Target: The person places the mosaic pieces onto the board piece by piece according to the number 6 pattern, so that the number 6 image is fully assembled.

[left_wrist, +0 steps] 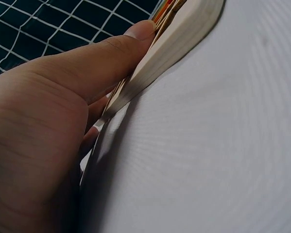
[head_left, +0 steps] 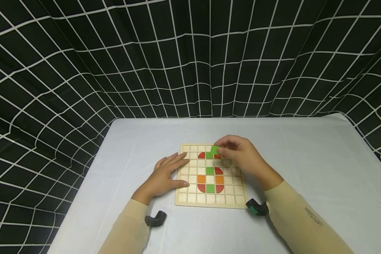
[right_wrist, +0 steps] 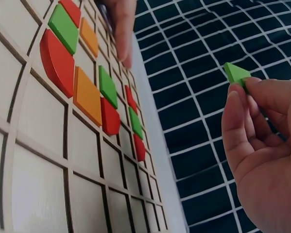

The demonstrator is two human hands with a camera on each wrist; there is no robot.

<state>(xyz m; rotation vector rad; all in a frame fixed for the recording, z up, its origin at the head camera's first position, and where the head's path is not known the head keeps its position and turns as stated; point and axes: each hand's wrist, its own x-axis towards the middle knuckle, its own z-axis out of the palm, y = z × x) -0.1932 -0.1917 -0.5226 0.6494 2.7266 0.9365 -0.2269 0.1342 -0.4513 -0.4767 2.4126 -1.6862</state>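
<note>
A wooden grid board (head_left: 182,198) lies on the table, with square cells and coloured tiles in its middle columns. My right hand (head_left: 242,155) pinches a small green tile (right_wrist: 236,74) between thumb and fingertips, over the board's far edge. That tile has a slanted edge and overlaps the far row of tiles in the head view. My left hand (head_left: 163,178) rests on the board's left side, fingers spread and thumb on a near cell. Set in cells are green squares (head_left: 210,188), orange squares (head_left: 201,179) and red rounded-corner tiles (head_left: 201,188).
A white cloth covers the table (head_left: 139,141). Black curtains (head_left: 190,70) with a white grid stand behind and at both sides. Each wrist wears a dark strap-on device, one at the left (head_left: 156,219) and one at the right (head_left: 257,207).
</note>
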